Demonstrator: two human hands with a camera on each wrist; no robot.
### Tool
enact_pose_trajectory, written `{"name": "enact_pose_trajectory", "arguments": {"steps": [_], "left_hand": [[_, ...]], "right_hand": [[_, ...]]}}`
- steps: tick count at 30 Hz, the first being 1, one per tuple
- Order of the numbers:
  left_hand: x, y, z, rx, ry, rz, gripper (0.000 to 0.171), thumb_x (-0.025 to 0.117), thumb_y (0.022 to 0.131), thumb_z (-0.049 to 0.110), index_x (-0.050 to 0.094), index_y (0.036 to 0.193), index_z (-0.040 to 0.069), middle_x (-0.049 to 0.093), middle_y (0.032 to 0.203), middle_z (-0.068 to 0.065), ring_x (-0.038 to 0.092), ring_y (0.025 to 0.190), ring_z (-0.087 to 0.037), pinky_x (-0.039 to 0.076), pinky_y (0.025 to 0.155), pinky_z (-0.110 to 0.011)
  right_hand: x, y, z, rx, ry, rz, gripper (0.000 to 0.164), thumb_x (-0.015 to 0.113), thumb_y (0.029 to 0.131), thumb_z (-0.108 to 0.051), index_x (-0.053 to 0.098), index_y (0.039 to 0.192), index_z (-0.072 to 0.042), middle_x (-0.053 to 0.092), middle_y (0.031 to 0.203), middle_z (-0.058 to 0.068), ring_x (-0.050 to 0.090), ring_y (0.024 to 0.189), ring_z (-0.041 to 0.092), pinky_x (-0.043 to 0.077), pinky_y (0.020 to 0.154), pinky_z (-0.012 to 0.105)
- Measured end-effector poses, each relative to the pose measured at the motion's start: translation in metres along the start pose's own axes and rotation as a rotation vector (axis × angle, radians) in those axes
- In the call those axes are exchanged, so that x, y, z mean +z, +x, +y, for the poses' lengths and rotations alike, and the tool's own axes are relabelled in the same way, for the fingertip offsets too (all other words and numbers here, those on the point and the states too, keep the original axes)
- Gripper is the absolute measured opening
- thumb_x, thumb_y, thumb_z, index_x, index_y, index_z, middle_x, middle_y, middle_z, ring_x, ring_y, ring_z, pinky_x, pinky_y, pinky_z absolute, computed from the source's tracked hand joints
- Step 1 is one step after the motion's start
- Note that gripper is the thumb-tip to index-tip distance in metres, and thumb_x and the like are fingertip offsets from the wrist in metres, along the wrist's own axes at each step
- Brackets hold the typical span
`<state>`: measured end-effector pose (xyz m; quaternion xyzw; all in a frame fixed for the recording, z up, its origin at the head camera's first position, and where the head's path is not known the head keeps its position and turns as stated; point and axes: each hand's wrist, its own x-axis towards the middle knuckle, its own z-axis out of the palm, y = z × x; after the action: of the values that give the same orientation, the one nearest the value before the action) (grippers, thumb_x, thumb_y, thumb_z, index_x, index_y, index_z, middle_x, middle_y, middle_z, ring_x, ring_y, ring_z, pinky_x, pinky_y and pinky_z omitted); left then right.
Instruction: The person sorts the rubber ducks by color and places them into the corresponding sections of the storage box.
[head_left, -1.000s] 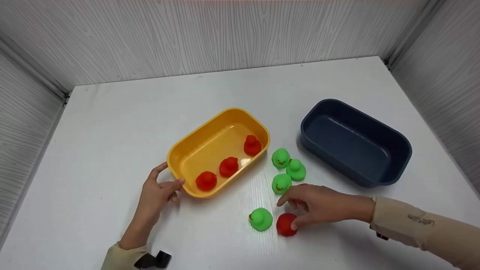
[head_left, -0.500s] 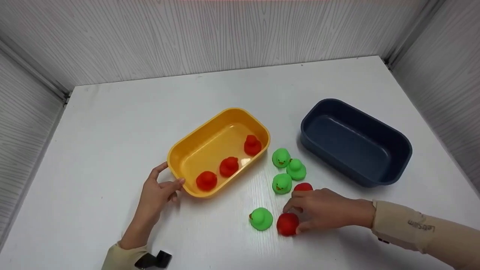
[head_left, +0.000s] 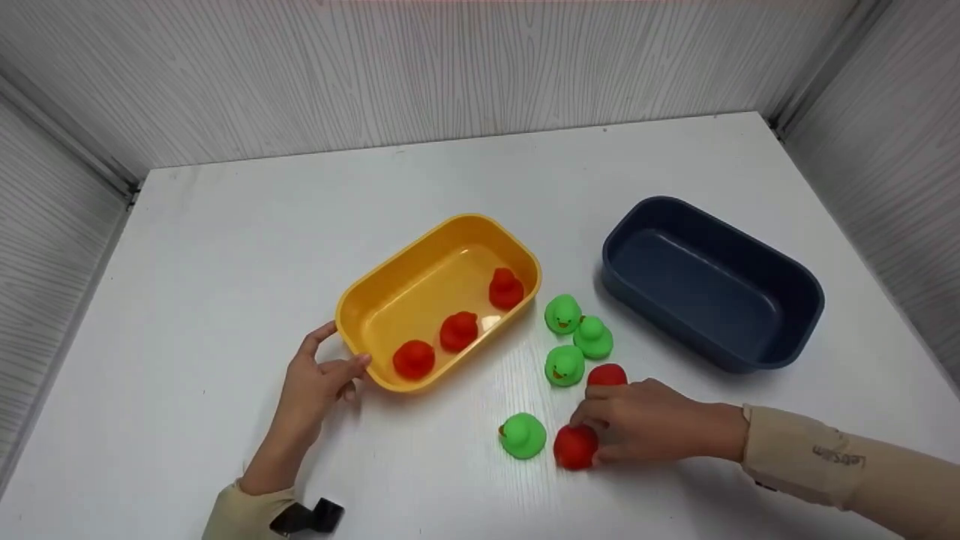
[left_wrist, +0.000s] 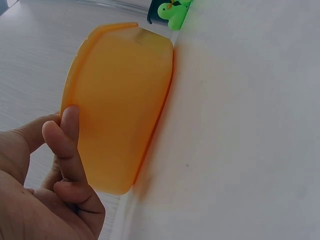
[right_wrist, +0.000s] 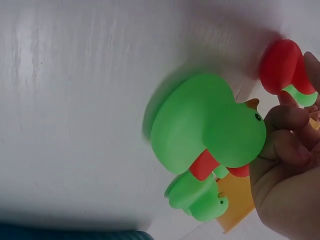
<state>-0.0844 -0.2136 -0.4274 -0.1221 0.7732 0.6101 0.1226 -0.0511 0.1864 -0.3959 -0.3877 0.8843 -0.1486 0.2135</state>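
Note:
My left hand pinches the near-left corner of a yellow bin, thumb at the rim and other fingers against the outer wall. Three red rubber ducks lie in that bin, one of them a duck by its near wall. On the table, my right hand pinches a red rubber duck between thumb and fingers. A green rubber duck sits just left of it. In the right wrist view, another green duck stands close below the hand, hidden from the head view.
Beyond the right hand, another red duck is partly covered. Three green ducks cluster between the bins, including a duck at the back. A dark blue bin with nothing in it stands at right. White panels enclose the table.
The right hand has shifted slightly right and its fingers have closed in around the red duck, uncovering more of the red duck behind. The left hand and yellow bin have stayed put.

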Motion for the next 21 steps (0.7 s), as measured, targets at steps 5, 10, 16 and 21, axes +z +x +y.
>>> {"name": "enact_pose_trajectory", "arguments": {"steps": [5,10,16,21], "left_hand": [[-0.0007,0.0005,0.0003,-0.010,0.015,0.000,0.070,0.067,0.091,0.019,0.027,0.148,0.015,0.068,0.071,0.004,0.048,0.052,-0.013,0.046,0.058,-0.020],[-0.0011,0.0004,0.0007,-0.014,0.029,0.005,0.070,0.068,0.090,0.020,0.028,0.147,0.015,0.068,0.071,0.004,0.049,0.053,-0.013,0.046,0.059,-0.020],[-0.0006,-0.0005,0.0005,-0.021,0.041,0.008,0.069,0.068,0.090,0.021,0.029,0.147,0.016,0.069,0.073,0.002,0.049,0.054,-0.013,0.047,0.061,-0.019],[-0.0007,-0.0001,0.0003,-0.016,0.042,0.003,0.070,0.068,0.090,0.022,0.027,0.147,0.015,0.069,0.074,0.002,0.049,0.054,-0.012,0.047,0.060,-0.019]], "right_hand": [[0.0013,0.0010,0.0000,0.011,0.027,-0.003,0.031,0.075,0.081,-0.026,0.067,0.111,-0.020,0.056,0.089,-0.007,0.043,0.072,0.000,0.037,0.057,0.019],[0.0008,0.0033,-0.0030,0.027,0.060,-0.018,0.031,0.074,0.082,-0.026,0.067,0.112,-0.022,0.059,0.094,-0.009,0.046,0.075,0.001,0.039,0.060,0.020],[0.0006,0.0065,-0.0075,0.020,0.073,-0.041,0.030,0.073,0.084,-0.027,0.066,0.112,-0.023,0.061,0.098,-0.011,0.049,0.079,0.001,0.043,0.064,0.021],[0.0003,0.0080,-0.0084,0.022,0.084,-0.054,0.028,0.072,0.085,-0.027,0.066,0.111,-0.023,0.062,0.099,-0.011,0.049,0.079,0.001,0.044,0.065,0.021]]}}
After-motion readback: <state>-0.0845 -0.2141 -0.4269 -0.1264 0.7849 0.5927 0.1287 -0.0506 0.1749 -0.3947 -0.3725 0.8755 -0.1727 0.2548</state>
